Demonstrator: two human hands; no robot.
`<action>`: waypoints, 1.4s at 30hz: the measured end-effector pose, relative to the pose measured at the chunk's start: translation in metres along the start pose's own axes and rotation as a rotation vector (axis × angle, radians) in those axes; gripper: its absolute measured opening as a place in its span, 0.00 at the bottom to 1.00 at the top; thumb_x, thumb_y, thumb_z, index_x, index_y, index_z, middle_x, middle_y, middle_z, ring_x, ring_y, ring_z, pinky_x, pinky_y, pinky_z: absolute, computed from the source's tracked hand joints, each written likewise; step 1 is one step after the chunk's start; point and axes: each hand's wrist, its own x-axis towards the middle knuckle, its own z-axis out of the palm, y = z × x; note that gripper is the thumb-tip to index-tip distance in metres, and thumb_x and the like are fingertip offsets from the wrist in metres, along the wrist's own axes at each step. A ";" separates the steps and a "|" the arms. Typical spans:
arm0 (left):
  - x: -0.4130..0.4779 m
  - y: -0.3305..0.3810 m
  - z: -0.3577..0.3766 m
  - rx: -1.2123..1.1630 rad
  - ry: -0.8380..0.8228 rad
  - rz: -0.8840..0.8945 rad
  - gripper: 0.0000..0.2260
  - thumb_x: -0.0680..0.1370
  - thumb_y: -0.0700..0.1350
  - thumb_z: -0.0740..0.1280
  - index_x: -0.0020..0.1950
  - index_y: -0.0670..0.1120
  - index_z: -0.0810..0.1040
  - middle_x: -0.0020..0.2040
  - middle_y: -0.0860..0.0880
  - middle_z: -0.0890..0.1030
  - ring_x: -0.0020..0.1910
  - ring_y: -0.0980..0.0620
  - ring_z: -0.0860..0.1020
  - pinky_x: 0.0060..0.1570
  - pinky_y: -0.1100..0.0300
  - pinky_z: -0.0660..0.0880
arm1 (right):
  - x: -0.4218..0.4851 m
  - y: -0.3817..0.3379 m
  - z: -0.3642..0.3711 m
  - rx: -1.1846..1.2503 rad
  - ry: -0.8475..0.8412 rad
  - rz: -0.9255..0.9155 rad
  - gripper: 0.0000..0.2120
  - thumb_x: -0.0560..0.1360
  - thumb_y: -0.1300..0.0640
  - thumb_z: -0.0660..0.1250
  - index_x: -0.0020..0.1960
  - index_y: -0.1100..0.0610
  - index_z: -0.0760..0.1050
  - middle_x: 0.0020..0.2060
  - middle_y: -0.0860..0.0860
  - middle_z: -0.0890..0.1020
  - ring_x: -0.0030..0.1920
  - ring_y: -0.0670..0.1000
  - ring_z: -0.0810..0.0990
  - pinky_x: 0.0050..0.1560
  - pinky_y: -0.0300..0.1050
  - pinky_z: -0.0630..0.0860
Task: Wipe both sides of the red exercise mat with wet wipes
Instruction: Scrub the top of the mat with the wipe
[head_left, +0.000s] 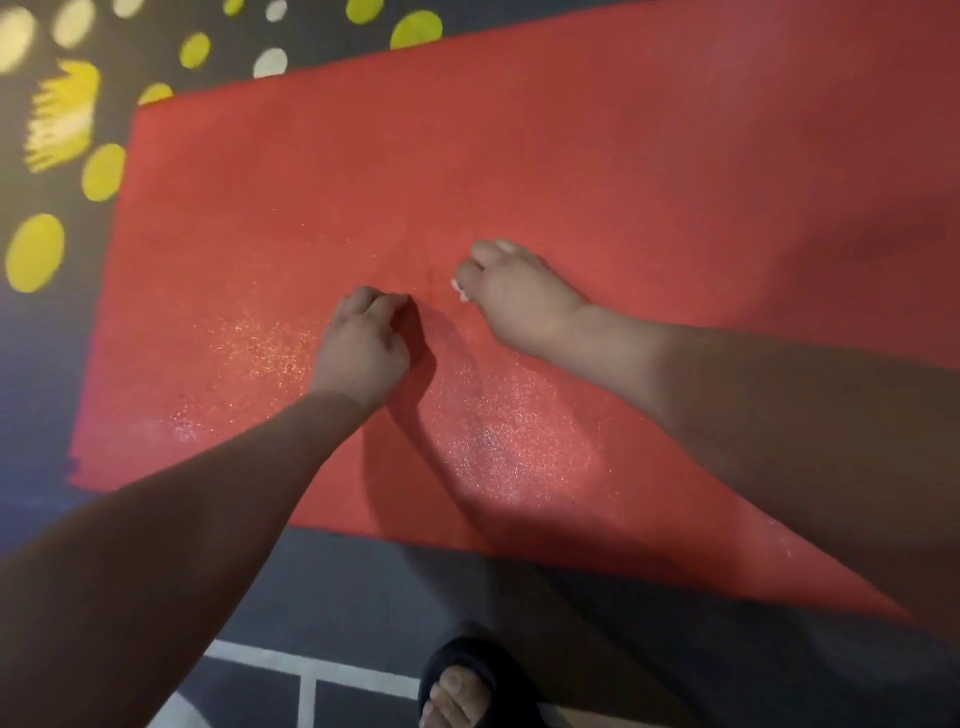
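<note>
The dark floor (358, 592), with yellow and white dots on its far part, is carrying everything here. The red mat (623, 156) is lying flat on it and is filling most of the view. Its long axis is running from left to right: the short left end is showing, while the other end is going out of view on the right. The person is leaning over the near long edge with both arms reaching onto the mat. The right hand (514, 301) is pressing down on the mat near the middle of the visible part. Just beside it, a little nearer to the person, the left hand (363, 343) is resting with its fingers curled together, and nothing is showing inside this grip. A foot in a dark sandal (467, 670) is standing on the floor before the near edge. A small white bit is peeking from under the right grip; I am judging it to be the wet wipe (461, 291), clamped there. Wet shine is lying towards the near left, so the long remaining stretch is probably lying rightwards, nearer to the right hand.
</note>
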 end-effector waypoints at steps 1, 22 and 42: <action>0.001 0.001 -0.001 0.001 0.002 -0.003 0.27 0.70 0.41 0.55 0.66 0.40 0.80 0.58 0.38 0.79 0.62 0.36 0.75 0.66 0.47 0.71 | -0.001 -0.004 0.001 -0.007 0.004 0.006 0.14 0.78 0.66 0.59 0.61 0.60 0.75 0.54 0.58 0.75 0.58 0.61 0.74 0.56 0.53 0.71; 0.013 0.012 0.003 0.095 0.006 -0.011 0.21 0.70 0.48 0.57 0.57 0.41 0.79 0.56 0.40 0.77 0.58 0.37 0.74 0.57 0.42 0.74 | -0.048 -0.006 -0.003 -0.013 -0.119 -0.109 0.16 0.75 0.65 0.63 0.62 0.56 0.73 0.50 0.55 0.74 0.53 0.59 0.76 0.50 0.54 0.77; 0.017 0.026 0.011 0.111 0.025 0.076 0.19 0.71 0.48 0.59 0.58 0.43 0.77 0.60 0.40 0.75 0.62 0.37 0.71 0.57 0.43 0.69 | -0.081 0.070 -0.018 -0.170 0.088 -0.365 0.04 0.80 0.56 0.62 0.53 0.54 0.74 0.43 0.56 0.78 0.45 0.59 0.77 0.45 0.53 0.74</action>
